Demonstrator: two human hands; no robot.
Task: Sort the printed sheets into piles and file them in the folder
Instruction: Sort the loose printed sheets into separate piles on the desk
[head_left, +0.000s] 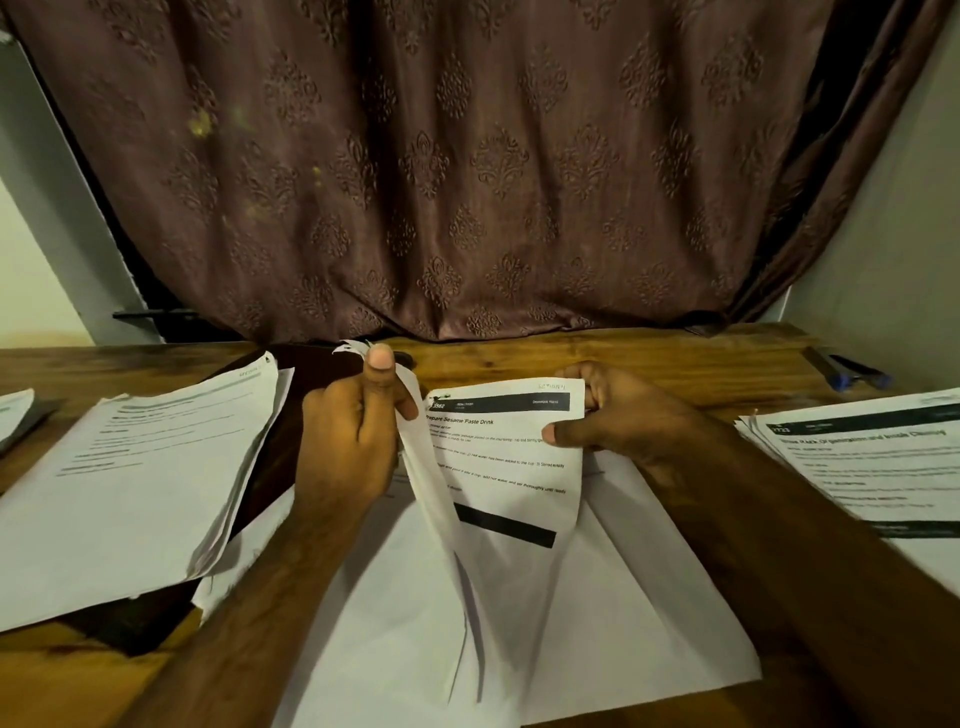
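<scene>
The printed sheet headed "Prepare Sesame Paste Drink" stands lifted over the near middle stack on the wooden table. The left hand pinches a curled-back sheet; the right hand pinches the printed sheet's right edge. Piles lie left and right. What looks like a dark folder lies under the left pile.

A single wide-angle camera sits on the person's head, close above the desk, facing forward and down toward 12 o'clock. Both forearms enter from the bottom edge at 6 o'clock. A curtain fills the upper half at 12 o'clock. Straight edges bow near the frame's borders. No second view exists.
</scene>
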